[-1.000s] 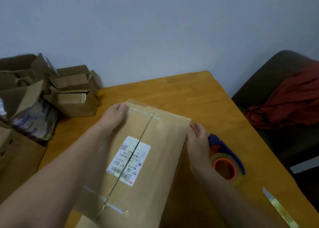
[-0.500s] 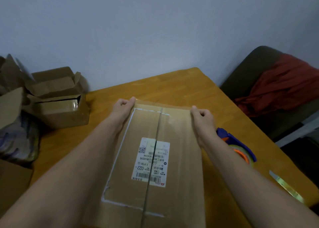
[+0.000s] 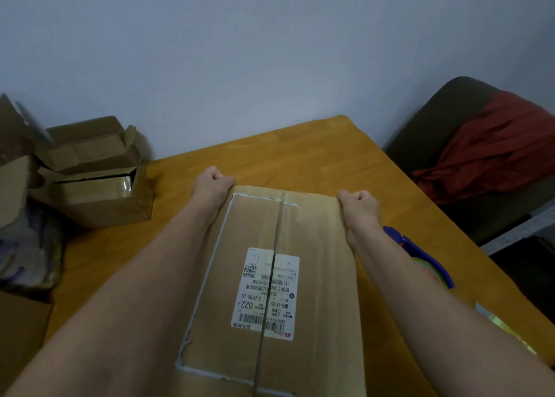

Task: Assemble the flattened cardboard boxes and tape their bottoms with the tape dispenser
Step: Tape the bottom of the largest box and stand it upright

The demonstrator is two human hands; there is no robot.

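Head view: both arms stretch forward; left hand [image 3: 211, 181] and right hand [image 3: 359, 206] each curl around far corners of the flat brown labelled cardboard box [image 3: 270, 276] on the wooden tabletop [image 3: 300, 150].

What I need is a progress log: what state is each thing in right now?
Flattened box: lying on the table, not yet opened up.
Left hand: fingers curled over the box's far left corner.
Right hand: fingers curled over its far right corner.
Tape dispenser: idle on the table, right of the box.
Small box at left: assembled, top flaps open.
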